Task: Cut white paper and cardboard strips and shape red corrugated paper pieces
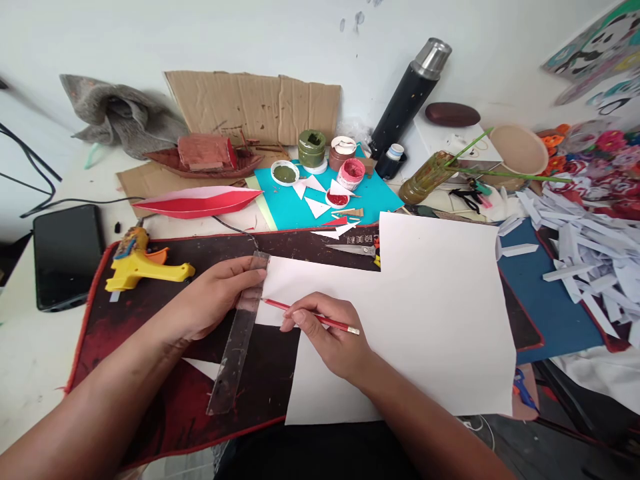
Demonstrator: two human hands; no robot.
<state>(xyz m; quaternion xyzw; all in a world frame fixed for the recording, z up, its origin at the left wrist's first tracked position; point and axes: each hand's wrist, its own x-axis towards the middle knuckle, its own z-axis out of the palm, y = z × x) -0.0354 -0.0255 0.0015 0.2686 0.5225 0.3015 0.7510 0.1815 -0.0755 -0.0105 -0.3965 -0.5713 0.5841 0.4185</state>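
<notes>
A large white sheet [425,320] with a cut-out corner lies over the dark red-edged mat [165,400]. Across its narrow left end lies a clear ruler [233,360], slanting toward me. My left hand [225,293] is closed on the ruler's upper part, thumb on top. In my right hand [330,327] is a red pencil [280,305], its tip touching down beside the ruler's right edge and its eraser end pointing right. Scissors [357,249] rest just behind the sheet, partly covered by it.
A yellow glue gun [150,267] and black phone [69,257] lie at left. Behind are a red paper boat [200,202], a brown model boat [205,157], paint jars [311,148] and a black thermos [410,97]. Folded paper strips [575,247] are heaped at right.
</notes>
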